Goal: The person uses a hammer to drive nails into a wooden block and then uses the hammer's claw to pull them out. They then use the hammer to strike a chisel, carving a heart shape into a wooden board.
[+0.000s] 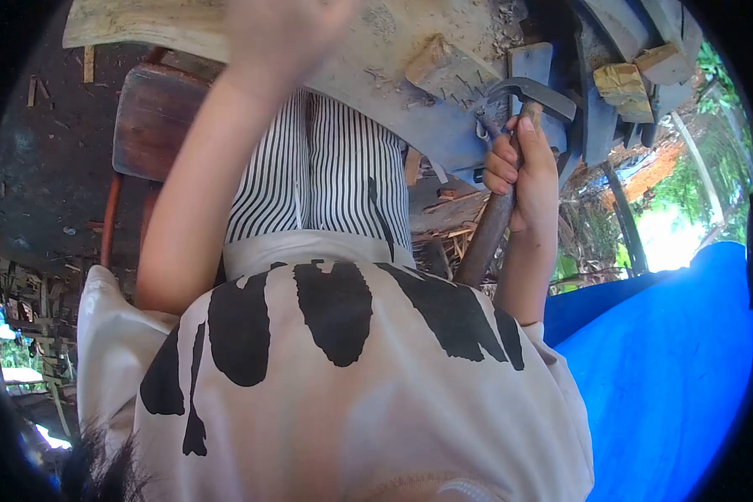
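Hands first: the right hand (523, 171), at about two o'clock in the head view, is wrapped tightly round the shaft of a brown wooden-handled tool with a curved grey metal head (498, 222). All its fingers are curled and the thumb points up toward the head. The handle slants down toward the person's body, and the metal head sits just above the fist at one o'clock, close against the edge of the plank. The left hand (284, 25), at twelve o'clock, is raised at the end of a bent bare forearm and overlaps the plank. It is blurred and cut by the frame edge, so how far it is open cannot be told.

A bright blue plastic sheet (669, 360) fills the four o'clock area. A broad pale rough-hewn wooden plank (368, 63) runs across the top, over the black-and-white striped trousers (326, 167). A dark brown wooden stool (155, 117) stands at ten o'clock. A small notched pale wood block (443, 71) lies on the plank, near the tool's head.
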### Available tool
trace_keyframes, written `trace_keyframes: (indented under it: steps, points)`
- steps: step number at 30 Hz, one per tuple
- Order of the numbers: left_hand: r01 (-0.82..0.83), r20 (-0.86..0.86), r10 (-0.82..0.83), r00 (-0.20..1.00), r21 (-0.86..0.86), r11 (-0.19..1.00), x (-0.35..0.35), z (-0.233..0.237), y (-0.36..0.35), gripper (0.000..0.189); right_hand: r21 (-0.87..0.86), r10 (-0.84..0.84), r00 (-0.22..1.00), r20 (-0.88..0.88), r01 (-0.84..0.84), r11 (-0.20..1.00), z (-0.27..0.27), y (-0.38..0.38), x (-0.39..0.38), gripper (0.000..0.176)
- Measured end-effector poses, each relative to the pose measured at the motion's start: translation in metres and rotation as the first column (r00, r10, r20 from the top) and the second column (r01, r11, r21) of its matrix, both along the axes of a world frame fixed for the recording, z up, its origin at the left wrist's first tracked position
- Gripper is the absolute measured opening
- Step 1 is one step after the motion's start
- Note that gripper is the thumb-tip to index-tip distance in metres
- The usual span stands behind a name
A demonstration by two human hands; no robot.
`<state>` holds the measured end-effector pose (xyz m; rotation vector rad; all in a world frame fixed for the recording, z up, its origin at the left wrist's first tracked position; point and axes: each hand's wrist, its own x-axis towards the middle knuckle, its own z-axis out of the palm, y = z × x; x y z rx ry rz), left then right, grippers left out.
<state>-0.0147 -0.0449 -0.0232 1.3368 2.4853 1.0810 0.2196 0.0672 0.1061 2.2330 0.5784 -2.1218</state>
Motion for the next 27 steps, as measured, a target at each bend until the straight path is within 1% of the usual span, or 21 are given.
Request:
trace_keyframes:
  steps: [1, 2, 3, 4, 5, 7, 11, 13, 16, 17, 18, 19, 20, 21, 22, 23, 24, 25, 26, 27]
  points:
    - [0.129, 0.192, -0.149, 0.97, 0.113, 0.985, 0.022, -0.005, -0.001, 0.068, 0.003, -0.007, 1.0, 0.001, 0.007, 1.0, -0.001, 0.0, 0.001, 0.017]
    - [0.229, 0.357, -0.307, 0.882, 0.245, 0.942, 0.039, -0.008, 0.002, 0.07, -0.006, -0.008, 1.0, 0.006, 0.008, 1.0, -0.002, 0.0, 0.0, 0.017]
    - [0.372, 0.355, -0.373, 0.857, 0.075, 0.925, 0.05, 0.004, 0.006, 0.072, -0.016, -0.007, 1.0, 0.011, 0.007, 1.0, -0.003, -0.001, -0.001, 0.017]
    - [0.496, 0.364, -0.433, 0.825, -0.098, 0.863, 0.058, 0.016, 0.01, 0.074, -0.015, -0.01, 1.0, 0.011, 0.011, 1.0, -0.003, -0.001, -0.001, 0.017]
    - [0.498, 0.364, -0.434, 0.824, -0.098, 0.862, 0.068, 0.014, 0.012, 0.074, -0.021, 0.002, 1.0, 0.019, -0.002, 1.0, -0.003, -0.001, -0.001, 0.017]
    - [0.438, 0.22, -0.441, 0.87, 0.064, 0.897, 0.093, 0.004, 0.012, 0.051, -0.027, 0.012, 0.999, 0.032, -0.011, 1.0, -0.004, 0.0, -0.002, 0.017]
    - [0.472, 0.224, -0.468, 0.855, 0.04, 0.881, 0.118, -0.02, 0.018, 0.05, -0.083, 0.02, 1.0, 0.017, -0.018, 0.996, -0.005, 0.0, 0.0, 0.017]
    - [0.498, 0.279, -0.484, 0.829, 0.023, 0.867, 0.118, -0.023, 0.016, 0.068, -0.111, 0.01, 1.0, 0.01, -0.009, 0.994, -0.006, 0.0, 0.0, 0.017]
    - [0.515, 0.271, -0.495, 0.826, -0.006, 0.857, 0.118, -0.023, 0.016, 0.066, -0.145, 0.01, 1.0, 0.013, -0.008, 0.989, 0.003, 0.001, -0.002, 0.016]
    - [0.52, 0.272, -0.498, 0.824, -0.01, 0.854, 0.117, -0.023, 0.016, 0.066, -0.18, 0.019, 0.999, 0.026, -0.014, 0.984, 0.009, 0.002, -0.005, 0.015]
    - [0.554, 0.267, -0.522, 0.81, -0.058, 0.83, 0.115, -0.019, 0.018, 0.065, -0.215, 0.029, 0.999, 0.041, -0.019, 0.976, 0.012, 0.004, -0.006, 0.014]
    - [0.586, 0.265, -0.546, 0.795, -0.102, 0.804, 0.115, -0.015, 0.02, 0.065, -0.214, 0.024, 0.999, 0.046, -0.013, 0.977, 0.013, 0.004, -0.008, 0.014]
    - [0.589, 0.265, -0.55, 0.792, -0.096, 0.802, 0.115, -0.014, 0.021, 0.065, -0.215, 0.061, 0.996, 0.068, -0.046, 0.976, 0.014, 0.005, -0.01, 0.013]
    - [0.603, 0.28, -0.555, 0.784, -0.128, 0.787, 0.114, -0.014, 0.022, 0.065, -0.217, 0.101, 0.991, 0.088, -0.08, 0.973, 0.014, 0.006, -0.013, 0.012]
    - [0.616, 0.296, -0.558, 0.776, -0.162, 0.771, 0.114, -0.014, 0.022, 0.066, -0.216, 0.101, 0.991, 0.089, -0.08, 0.973, 0.015, 0.006, -0.014, 0.012]
    - [0.617, 0.296, -0.558, 0.775, -0.164, 0.77, 0.112, -0.015, 0.023, 0.066, -0.211, 0.216, 0.971, 0.106, -0.19, 0.959, 0.017, 0.006, -0.016, 0.011]
    - [0.658, 0.317, -0.596, 0.738, -0.144, 0.739, 0.108, -0.017, 0.024, 0.066, -0.207, 0.327, 0.937, 0.123, -0.298, 0.932, 0.019, 0.006, -0.018, 0.01]
    - [0.697, 0.336, -0.631, 0.699, -0.124, 0.706, 0.105, -0.018, 0.026, 0.067, -0.209, 0.326, 0.938, 0.12, -0.297, 0.932, 0.019, 0.009, -0.018, 0.01]
    - [0.698, 0.338, -0.631, 0.698, -0.125, 0.705, 0.102, -0.018, 0.027, 0.067, -0.262, 0.382, 0.918, 0.109, -0.345, 0.901, 0.019, 0.016, -0.016, 0.01]
    - [0.739, 0.375, -0.672, 0.638, -0.054, 0.671, 0.098, -0.017, 0.029, 0.068, -0.315, 0.438, 0.894, 0.094, -0.391, 0.865, 0.02, 0.02, -0.015, 0.01]
